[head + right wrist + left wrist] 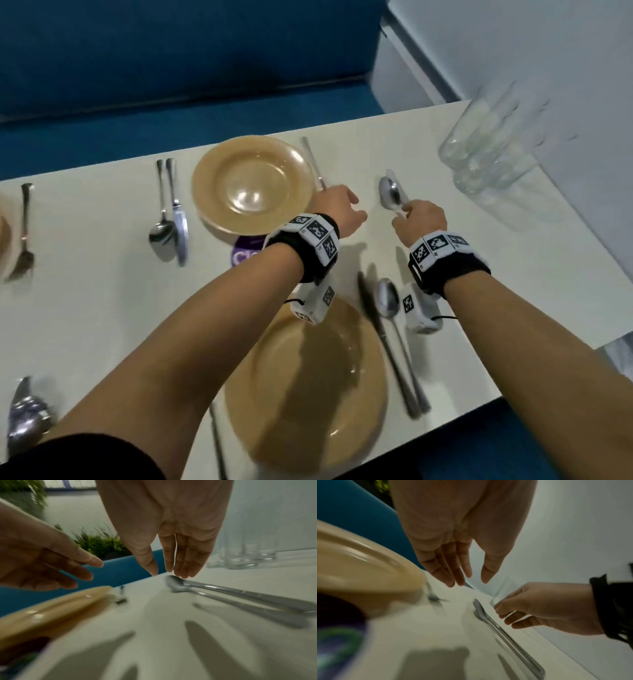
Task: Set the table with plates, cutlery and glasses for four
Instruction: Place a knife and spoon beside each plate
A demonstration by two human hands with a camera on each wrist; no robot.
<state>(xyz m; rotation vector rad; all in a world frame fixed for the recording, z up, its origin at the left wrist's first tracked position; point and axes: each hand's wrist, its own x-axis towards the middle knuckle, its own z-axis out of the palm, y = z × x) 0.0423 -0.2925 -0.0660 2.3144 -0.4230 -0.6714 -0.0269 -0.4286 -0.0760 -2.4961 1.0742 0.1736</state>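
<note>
A pale table (102,308) seen from above, with two forearms reaching toward the far-right place setting. A spoon (390,197) and a knife (257,595) lie together on the table to the right of the far amber plate (251,185), their long axes running near to far, the spoon's bowl at the far end. The right hand (419,219) is directly over their handles, fingers straight and pointing down with the tips at the spoon; whether it pinches the cutlery, I cannot tell. The left hand (337,209) hovers relaxed and empty near the plate's right edge, above a fork (313,162). The right hand is plainly nearer. Empty glasses (493,150) stand clustered at the far right.
</note>
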